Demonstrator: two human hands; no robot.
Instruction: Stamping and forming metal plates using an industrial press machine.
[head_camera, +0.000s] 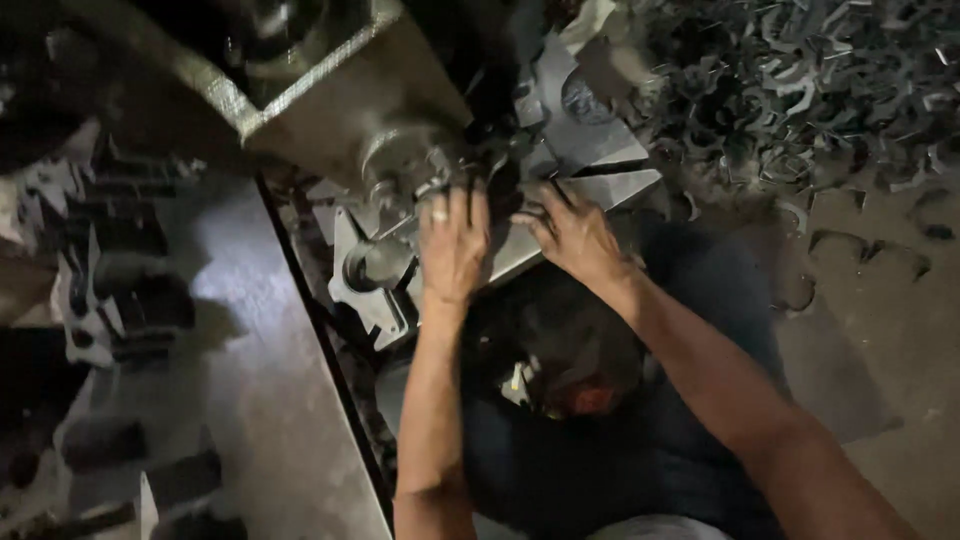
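My left hand (453, 243), a ring on one finger, lies flat on a grey metal machine part (372, 268) with a round hole, right under the machine's round metal head (400, 160). My right hand (572, 235) rests beside it on a flat grey metal plate (610, 187), fingers spread toward the dark tooling. Neither hand clearly grips anything. What sits under the fingertips is dark and hidden.
A heavy cast machine body (300, 70) fills the top left. A long flat metal table (260, 370) runs down the left, with cut metal strips (90, 300) beside it. A heap of dark punched metal scraps (800, 90) lies top right on the floor.
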